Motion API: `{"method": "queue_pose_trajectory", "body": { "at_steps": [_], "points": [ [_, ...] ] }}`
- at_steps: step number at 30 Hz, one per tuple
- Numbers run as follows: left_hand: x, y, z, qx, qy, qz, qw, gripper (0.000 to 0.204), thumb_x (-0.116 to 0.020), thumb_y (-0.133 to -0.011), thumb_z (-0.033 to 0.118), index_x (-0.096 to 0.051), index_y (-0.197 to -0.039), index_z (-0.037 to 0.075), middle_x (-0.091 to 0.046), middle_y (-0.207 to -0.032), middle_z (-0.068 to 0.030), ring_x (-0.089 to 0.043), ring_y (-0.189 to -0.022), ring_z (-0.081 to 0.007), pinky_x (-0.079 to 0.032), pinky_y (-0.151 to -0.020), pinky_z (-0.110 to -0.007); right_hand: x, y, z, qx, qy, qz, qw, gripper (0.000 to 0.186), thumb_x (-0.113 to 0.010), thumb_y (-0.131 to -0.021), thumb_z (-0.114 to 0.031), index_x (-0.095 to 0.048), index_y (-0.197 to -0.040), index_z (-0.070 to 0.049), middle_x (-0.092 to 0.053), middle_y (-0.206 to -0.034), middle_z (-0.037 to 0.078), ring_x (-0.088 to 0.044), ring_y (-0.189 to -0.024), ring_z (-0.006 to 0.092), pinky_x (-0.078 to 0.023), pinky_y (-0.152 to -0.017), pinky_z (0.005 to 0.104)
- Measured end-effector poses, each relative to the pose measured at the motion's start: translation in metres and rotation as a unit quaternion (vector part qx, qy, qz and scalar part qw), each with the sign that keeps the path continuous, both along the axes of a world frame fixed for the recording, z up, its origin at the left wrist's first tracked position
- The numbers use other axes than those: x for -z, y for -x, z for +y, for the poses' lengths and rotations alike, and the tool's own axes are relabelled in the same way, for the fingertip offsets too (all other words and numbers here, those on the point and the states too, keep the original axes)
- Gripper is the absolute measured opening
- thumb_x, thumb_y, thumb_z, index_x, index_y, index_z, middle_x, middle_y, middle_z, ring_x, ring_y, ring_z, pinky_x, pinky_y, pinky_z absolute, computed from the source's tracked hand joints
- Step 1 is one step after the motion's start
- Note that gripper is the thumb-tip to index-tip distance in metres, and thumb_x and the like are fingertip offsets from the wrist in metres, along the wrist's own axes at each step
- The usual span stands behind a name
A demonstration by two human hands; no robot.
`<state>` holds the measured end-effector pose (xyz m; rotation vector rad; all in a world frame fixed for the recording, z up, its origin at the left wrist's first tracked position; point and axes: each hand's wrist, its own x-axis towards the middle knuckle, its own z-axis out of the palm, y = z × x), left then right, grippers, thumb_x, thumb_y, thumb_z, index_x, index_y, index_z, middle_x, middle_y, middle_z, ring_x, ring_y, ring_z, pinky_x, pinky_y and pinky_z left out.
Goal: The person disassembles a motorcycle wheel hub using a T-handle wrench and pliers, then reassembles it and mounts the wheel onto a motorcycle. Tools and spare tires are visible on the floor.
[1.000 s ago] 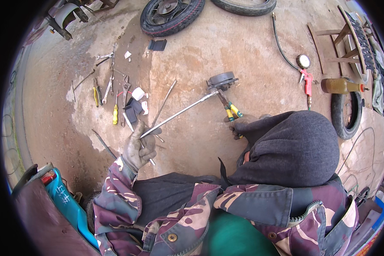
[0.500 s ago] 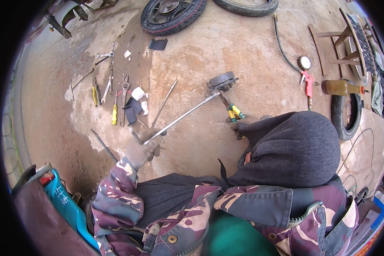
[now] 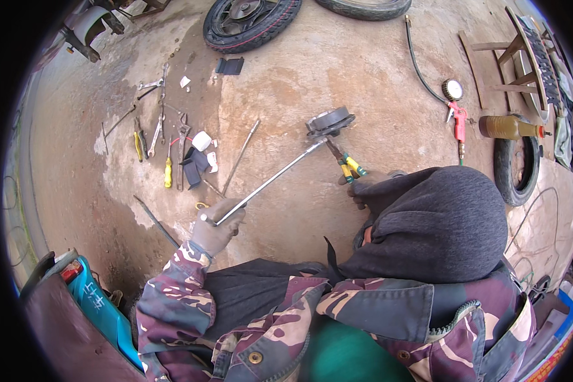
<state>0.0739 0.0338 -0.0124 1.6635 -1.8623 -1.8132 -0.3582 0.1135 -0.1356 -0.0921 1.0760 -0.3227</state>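
Observation:
My gloved left hand (image 3: 218,228) is closed on a long chrome bar (image 3: 267,183), whose far end meets a dark round metal part (image 3: 330,122) on the ground. My right hand (image 3: 356,186), partly hidden by a dark grey cloth hood (image 3: 439,223), is closed on pliers with yellow-green handles (image 3: 351,167), their jaws at that part. Between the part and my left hand lies a metal rod (image 3: 242,153). Further left are wrenches (image 3: 156,135), another pair of pliers (image 3: 140,143), a yellow screwdriver (image 3: 168,172), black scraps (image 3: 194,169) and a white round item (image 3: 202,140).
A wheel (image 3: 248,35) and tires (image 3: 369,9) lie at the back. At right are a red inflator gun (image 3: 458,124) with gauge, a bottle (image 3: 502,127), another tire (image 3: 509,178) and a wooden frame (image 3: 516,51). A teal bag (image 3: 102,305) sits at lower left.
My left hand has turned and shifted slightly down, with the near end of the chrome bar going along with it. The far end and my right hand have barely moved.

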Motion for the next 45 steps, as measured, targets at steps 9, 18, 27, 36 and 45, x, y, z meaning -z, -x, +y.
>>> {"method": "queue_pose_trajectory", "body": {
  "at_steps": [9,18,27,36,45],
  "points": [
    [0.013,-0.006,0.008,0.078,0.186,-0.054,0.978,0.018,-0.076,-0.099,0.016,-0.074,-0.111,0.002,-0.076,-0.087,-0.0087,-0.074,-0.072,-0.0182,-0.057,-0.066,-0.032,-0.012,-0.004,0.001,-0.030,0.002,0.047,0.998,0.054,-0.072,-0.093,-0.013,-0.051,-0.141,-0.003,-0.058,-0.089,0.006,-0.054,-0.072,0.0183,-0.047,-0.067,0.0401],
    [0.000,-0.002,-0.018,-0.047,-0.001,-0.024,0.999,0.023,-0.077,-0.099,0.024,-0.074,-0.109,0.003,-0.070,-0.080,-0.0032,-0.066,-0.067,-0.0109,-0.050,-0.058,-0.027,0.009,0.006,0.002,-0.022,0.015,-0.013,1.000,0.056,-0.072,-0.097,-0.018,-0.051,-0.146,-0.003,-0.064,-0.099,0.010,-0.064,-0.083,0.0225,-0.054,-0.075,0.0424],
    [-0.015,0.000,-0.037,-0.166,-0.137,0.095,0.972,0.045,-0.069,-0.105,0.040,-0.069,-0.113,-0.003,-0.056,-0.060,-0.0038,-0.045,-0.041,-0.0111,-0.036,-0.041,-0.027,-0.043,0.055,-0.050,-0.511,0.487,0.205,0.678,0.037,-0.067,-0.099,-0.027,-0.074,-0.128,-0.004,-0.071,-0.103,0.011,-0.068,-0.094,0.0253,-0.053,-0.088,0.0389],
    [-0.015,0.003,-0.045,-0.202,-0.147,0.105,0.963,0.038,-0.068,-0.107,0.035,-0.069,-0.111,-0.003,-0.058,-0.063,-0.0037,-0.044,-0.040,-0.0103,-0.035,-0.038,-0.026,-0.065,0.077,-0.096,-0.409,0.287,0.540,0.678,0.058,-0.069,-0.092,-0.039,-0.067,-0.135,0.001,-0.076,-0.111,0.027,-0.074,-0.111,0.0394,-0.056,-0.099,0.0472],
    [-0.017,0.002,-0.047,-0.183,-0.174,0.121,0.960,0.044,-0.066,-0.107,0.040,-0.069,-0.114,-0.003,-0.054,-0.062,-0.0018,-0.043,-0.041,-0.0092,-0.036,-0.039,-0.027,-0.048,-0.019,-0.120,-0.262,0.489,0.553,0.621,0.131,-0.091,-0.069,-0.059,-0.023,-0.170,-0.010,-0.031,-0.167,0.032,-0.049,-0.145,0.0504,-0.046,-0.119,0.0516]
  ]
}}
